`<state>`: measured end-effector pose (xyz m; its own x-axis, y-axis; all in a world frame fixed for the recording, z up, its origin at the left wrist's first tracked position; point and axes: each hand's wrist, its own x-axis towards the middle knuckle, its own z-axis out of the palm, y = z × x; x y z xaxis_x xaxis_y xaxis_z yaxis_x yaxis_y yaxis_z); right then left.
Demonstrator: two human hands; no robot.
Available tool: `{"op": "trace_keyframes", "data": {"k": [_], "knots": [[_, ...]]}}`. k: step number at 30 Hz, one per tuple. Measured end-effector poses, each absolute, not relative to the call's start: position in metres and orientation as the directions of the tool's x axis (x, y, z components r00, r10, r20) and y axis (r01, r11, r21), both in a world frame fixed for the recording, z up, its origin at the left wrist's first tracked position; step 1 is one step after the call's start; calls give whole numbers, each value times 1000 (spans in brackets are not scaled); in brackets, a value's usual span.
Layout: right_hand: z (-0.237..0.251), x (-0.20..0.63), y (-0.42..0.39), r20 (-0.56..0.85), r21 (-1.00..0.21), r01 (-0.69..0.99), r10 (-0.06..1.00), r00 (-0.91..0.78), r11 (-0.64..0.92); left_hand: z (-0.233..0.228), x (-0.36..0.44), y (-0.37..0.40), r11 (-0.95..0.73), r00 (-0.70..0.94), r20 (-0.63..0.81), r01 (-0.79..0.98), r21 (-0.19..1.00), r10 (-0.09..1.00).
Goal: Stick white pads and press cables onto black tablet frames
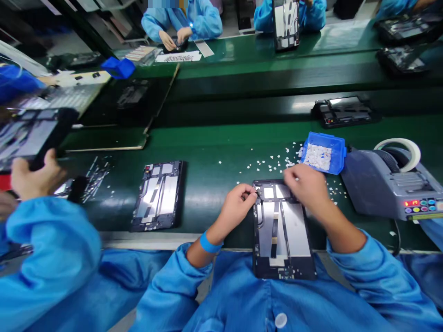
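2nd tablet frame [158, 195] on green belt [214, 138], tape dispenser [387, 184], co-workers' blue sleeves [51, 258]

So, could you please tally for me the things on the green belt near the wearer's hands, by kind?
Open tablet chassis: 2, one under both hands, one to its left
Blue tray of white bits: 1
Grey tape dispenser: 1
Total: 4
The left hand and right hand touch the near chassis's top edge.
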<state>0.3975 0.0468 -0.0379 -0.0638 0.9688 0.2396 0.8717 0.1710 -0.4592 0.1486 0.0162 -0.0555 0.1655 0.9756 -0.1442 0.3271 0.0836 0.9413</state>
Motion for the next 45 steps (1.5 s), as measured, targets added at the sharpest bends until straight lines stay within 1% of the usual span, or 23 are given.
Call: {"op": "trace_keyframes", "data": {"k": [2,3,4,5,7,8,9,11,14,18,20,22,25,27,29,32,33,34,35,38,40,43,45], "knots": [[-32,429,56,233,-329,943,964,126,-43,-60,148,20,159,149,-193,212,964,970],[-29,439,57,238,-293,952,958,160,-87,-62,148,22,184,141,-209,169,968,968],[-28,442,55,239,-289,955,962,133,-61,-64,148,23,201,130,-219,138,970,967],[-28,439,50,239,-317,948,970,51,28,-65,149,23,211,118,-224,117,971,967],[-32,415,34,242,-421,864,952,-186,276,-66,151,22,218,104,-227,93,971,968],[-35,397,25,241,-466,806,929,-282,366,-66,153,21,220,100,-229,90,971,968],[-38,380,17,243,-496,761,909,-340,418,-65,153,20,221,95,-230,93,971,969],[-45,350,6,255,-521,730,897,-362,443,-62,155,16,218,85,-228,112,970,970],[-53,331,3,269,-513,752,909,-318,414,-57,157,11,186,67,-199,167,968,978],[-55,334,7,288,-497,774,916,-279,392,-52,161,4,66,40,-80,281,957,996],[-56,332,7,279,-506,782,927,-249,363,-51,163,1,10,32,-22,333,943,999],[-55,328,8,245,-531,780,941,-232,330,-51,164,0,-13,33,2,356,935,999],[-50,331,15,195,-580,751,949,-248,316,-54,163,1,22,31,-34,330,944,999],[-43,350,25,193,-600,745,956,-221,293,-57,160,3,83,26,-93,267,960,995],[-35,383,38,211,-584,788,974,-85,195,-59,158,6,143,29,-151,190,971,988],[-26,434,54,219,-466,881,954,204,-81,-60,157,10,194,40,-201,134,972,979],[-24,444,55,204,-427,893,948,246,-140,-59,157,10,200,43,-208,135,970,977],[-22,448,54,182,-413,898,953,243,-151,-57,156,10,202,51,-211,146,969,976],[-21,445,51,157,-434,894,967,199,-113,-55,155,9,195,62,-208,165,967,976],[-16,409,34,83,-607,791,996,-34,77,-50,146,6,92,100,-127,292,952,987],[-14,377,27,-10,-682,725,990,-141,96,-48,136,6,-64,127,10,429,901,992],[-15,346,31,-151,-682,731,973,-174,25,-49,121,9,-329,240,229,600,729,944],[-20,339,40,-186,-654,757,969,-161,0,-52,116,13,-453,335,304,652,608,892]]}}
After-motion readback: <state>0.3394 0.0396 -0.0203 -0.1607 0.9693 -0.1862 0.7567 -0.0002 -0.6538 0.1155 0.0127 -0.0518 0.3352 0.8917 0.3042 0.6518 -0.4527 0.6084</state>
